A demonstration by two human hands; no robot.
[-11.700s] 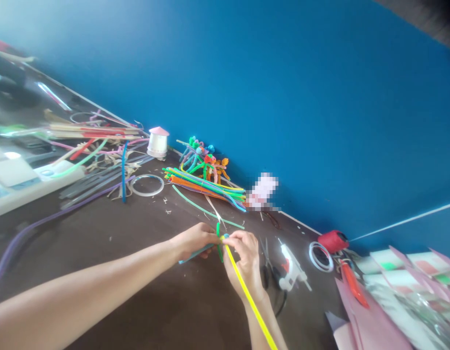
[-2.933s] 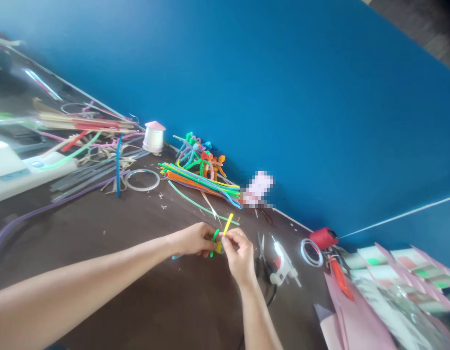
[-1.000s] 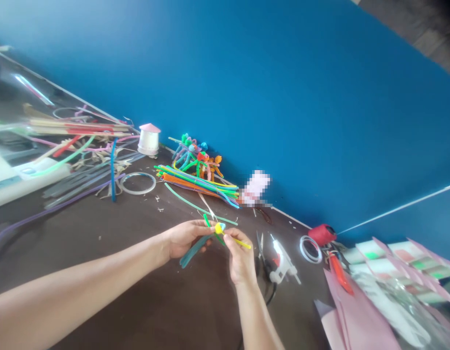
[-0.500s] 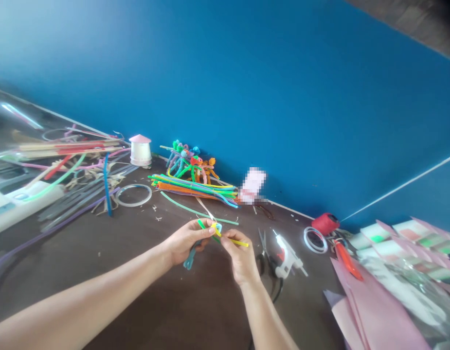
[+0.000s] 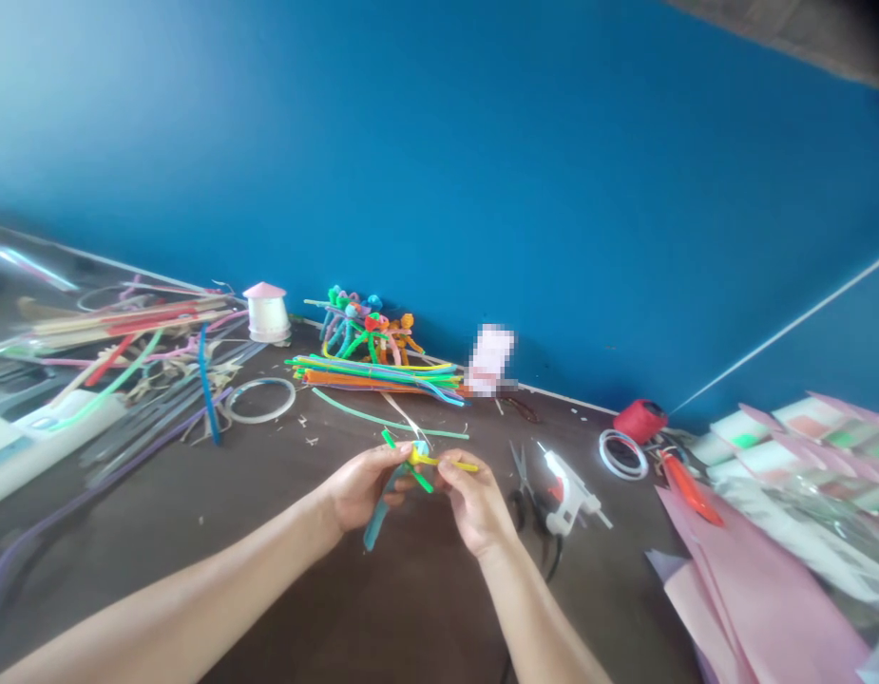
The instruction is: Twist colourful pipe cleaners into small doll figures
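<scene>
Above the dark table, my left hand [image 5: 360,489] is closed, pinching a small pipe cleaner figure [image 5: 415,454] by its middle. A short green pipe cleaner [image 5: 422,480] crosses the figure, and grey-blue strands [image 5: 374,525] hang below my left fingers. The thumb and forefinger of my right hand [image 5: 476,503] grip a yellow pipe cleaner [image 5: 466,466] that runs out of the figure to the right. A pale light-blue bit shows at the top of the figure. My palms hide the rest of it.
Behind my hands lie a bundle of pipe cleaners [image 5: 378,378] and several pipe cleaner figures [image 5: 372,328]. Scissors [image 5: 521,475] and a white glue gun [image 5: 571,494] sit at right, near pink paper [image 5: 753,579]. Leftward are a tape ring [image 5: 260,418] and cluttered strips.
The yellow strand is now drawn straighter to the right from the figure. The green piece's lower end shows more. The view has shifted slightly.
</scene>
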